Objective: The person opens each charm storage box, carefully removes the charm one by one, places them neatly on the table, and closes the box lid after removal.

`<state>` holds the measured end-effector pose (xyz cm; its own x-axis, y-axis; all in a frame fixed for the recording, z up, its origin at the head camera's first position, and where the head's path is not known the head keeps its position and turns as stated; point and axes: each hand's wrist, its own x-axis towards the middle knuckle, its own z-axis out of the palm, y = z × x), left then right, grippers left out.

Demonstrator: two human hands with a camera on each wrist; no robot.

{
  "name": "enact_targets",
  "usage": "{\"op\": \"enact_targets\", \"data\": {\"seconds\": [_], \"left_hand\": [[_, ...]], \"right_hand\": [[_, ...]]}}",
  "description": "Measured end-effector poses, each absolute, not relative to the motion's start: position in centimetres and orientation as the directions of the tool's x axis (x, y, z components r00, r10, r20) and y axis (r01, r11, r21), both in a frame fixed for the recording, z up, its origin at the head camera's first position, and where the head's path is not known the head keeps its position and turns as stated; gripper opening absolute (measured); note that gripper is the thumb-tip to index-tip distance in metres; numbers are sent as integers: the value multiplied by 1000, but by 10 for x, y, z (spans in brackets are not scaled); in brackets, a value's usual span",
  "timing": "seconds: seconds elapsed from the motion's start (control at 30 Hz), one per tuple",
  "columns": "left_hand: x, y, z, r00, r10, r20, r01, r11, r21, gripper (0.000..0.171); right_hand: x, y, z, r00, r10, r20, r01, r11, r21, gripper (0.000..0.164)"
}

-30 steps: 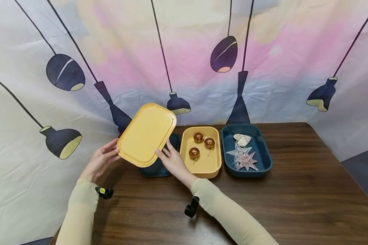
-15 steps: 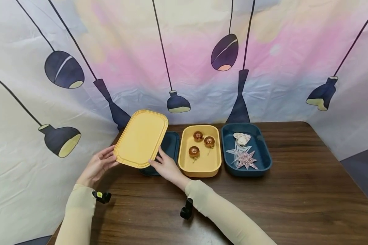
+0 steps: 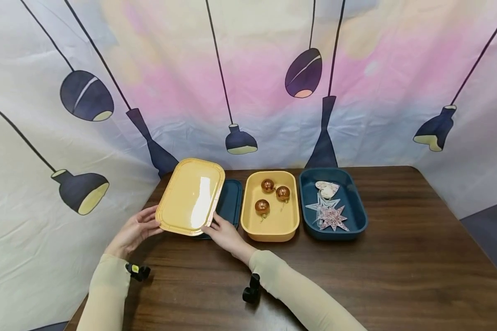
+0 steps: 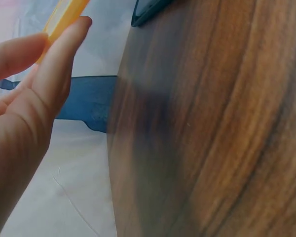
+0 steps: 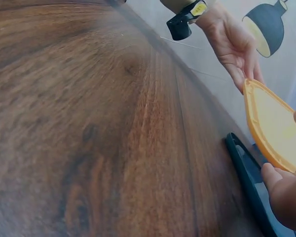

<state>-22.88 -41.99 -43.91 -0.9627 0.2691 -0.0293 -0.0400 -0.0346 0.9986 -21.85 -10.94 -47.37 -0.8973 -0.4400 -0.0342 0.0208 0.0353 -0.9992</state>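
Observation:
A yellow lid (image 3: 190,197) is held tilted above the table's left side, partly covering a dark blue lid (image 3: 231,202) that lies on the tabletop. My left hand (image 3: 134,230) pinches its left edge between thumb and fingers; the left wrist view shows the thumb and a finger on the lid's rim. At the lower right corner my right hand (image 3: 228,236) grips the same lid, thumb on one face and fingers at the other. In the right wrist view, the yellow lid (image 5: 274,123) hangs above the blue lid (image 5: 246,182), apart from it.
Right of the lids stands a yellow box (image 3: 273,234) with three copper-coloured baubles (image 3: 262,206). Beside it, a dark blue box (image 3: 358,202) holds a heart ornament (image 3: 327,189) and star ornaments (image 3: 332,217). A printed cloth backdrop (image 3: 265,82) hangs behind the wooden table (image 3: 389,271).
Both hands have brought the yellow lid down and left, over the blue lid. Its tilt has changed, and a bright reflection now shows on it. The boxes have not moved.

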Motion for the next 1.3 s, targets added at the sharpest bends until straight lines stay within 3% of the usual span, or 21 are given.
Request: {"op": "enact_targets", "data": {"seconds": [0.1,0.5,1.3], "left_hand": [[-226,-422,-441,-967,242,-79,-71,41,997,57],[-224,-421,-441,-959,209,-191,-108,356,928,67],[-220,-420,-449,-939,158,-306,-201,469,860,64]], "right_hand": [[-215,-110,-476,-892,-448,-61,48,40,-998,74],[-217,-109,-479,-885,-461,-62,23,89,-996,71],[-218,-114,-484,-884,-467,-27,-92,230,-969,68]]}}
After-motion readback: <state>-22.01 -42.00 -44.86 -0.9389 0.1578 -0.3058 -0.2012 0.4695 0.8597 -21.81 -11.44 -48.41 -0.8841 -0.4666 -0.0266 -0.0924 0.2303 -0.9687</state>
